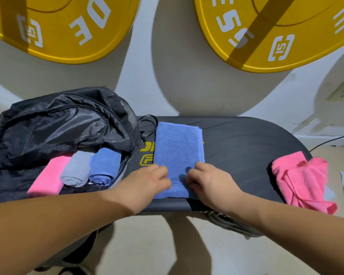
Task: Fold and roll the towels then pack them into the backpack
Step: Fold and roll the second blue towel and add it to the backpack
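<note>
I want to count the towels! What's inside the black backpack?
Inside the backpack lie three rolled towels: a pink towel, a grey towel and a blue towel. Anything beneath them is covered.

My black oval bench [246, 147] carries the open black backpack [54, 124] at its left, a folded blue towel [178, 147] mid-surface, and a crumpled pink towel [300, 179] at its right end.

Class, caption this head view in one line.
Both hands start rolling a blue towel beside the backpack.
</note>
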`<action>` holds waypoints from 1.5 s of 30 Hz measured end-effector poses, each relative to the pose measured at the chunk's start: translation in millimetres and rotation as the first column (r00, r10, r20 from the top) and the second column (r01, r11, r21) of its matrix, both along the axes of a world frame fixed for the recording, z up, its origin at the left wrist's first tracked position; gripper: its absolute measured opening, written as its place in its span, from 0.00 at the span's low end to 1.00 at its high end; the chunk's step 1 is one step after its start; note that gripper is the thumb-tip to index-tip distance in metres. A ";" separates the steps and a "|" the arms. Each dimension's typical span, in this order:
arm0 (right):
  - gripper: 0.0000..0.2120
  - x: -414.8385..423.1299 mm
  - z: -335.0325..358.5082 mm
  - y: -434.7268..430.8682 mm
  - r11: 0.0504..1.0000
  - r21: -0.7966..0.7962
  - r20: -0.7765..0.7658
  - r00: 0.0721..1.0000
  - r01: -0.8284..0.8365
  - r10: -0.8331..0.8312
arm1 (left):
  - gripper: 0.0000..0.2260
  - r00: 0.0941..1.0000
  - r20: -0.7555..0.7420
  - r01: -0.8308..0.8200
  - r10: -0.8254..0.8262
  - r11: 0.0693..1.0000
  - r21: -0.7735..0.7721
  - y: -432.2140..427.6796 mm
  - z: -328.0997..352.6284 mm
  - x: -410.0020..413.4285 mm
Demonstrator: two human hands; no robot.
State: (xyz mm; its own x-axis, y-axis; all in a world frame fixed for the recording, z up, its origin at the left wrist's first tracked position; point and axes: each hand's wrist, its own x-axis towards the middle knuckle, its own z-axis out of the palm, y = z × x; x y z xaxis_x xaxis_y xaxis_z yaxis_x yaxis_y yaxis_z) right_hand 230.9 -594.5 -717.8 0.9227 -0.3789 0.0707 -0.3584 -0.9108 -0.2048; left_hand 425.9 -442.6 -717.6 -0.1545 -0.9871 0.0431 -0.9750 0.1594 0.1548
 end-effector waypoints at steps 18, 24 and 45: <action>0.06 -6.9 13.2 4.6 0.969 0.223 -0.103 0.991 0.107 -0.086 | 0.09 0.753 -0.487 -0.345 0.443 0.895 0.282 4.4 3.4 -5.9; 0.05 0.8 7.2 -5.8 0.658 0.615 -0.172 0.888 0.435 -0.426 | 0.04 0.494 -0.602 -0.516 0.628 0.769 0.378 -0.9 1.1 -6.2; 0.06 -5.0 -1.9 -1.8 0.992 -0.071 -0.109 0.989 -0.108 0.100 | 0.12 0.976 -0.046 -0.207 0.214 0.971 0.121 1.8 1.4 -1.3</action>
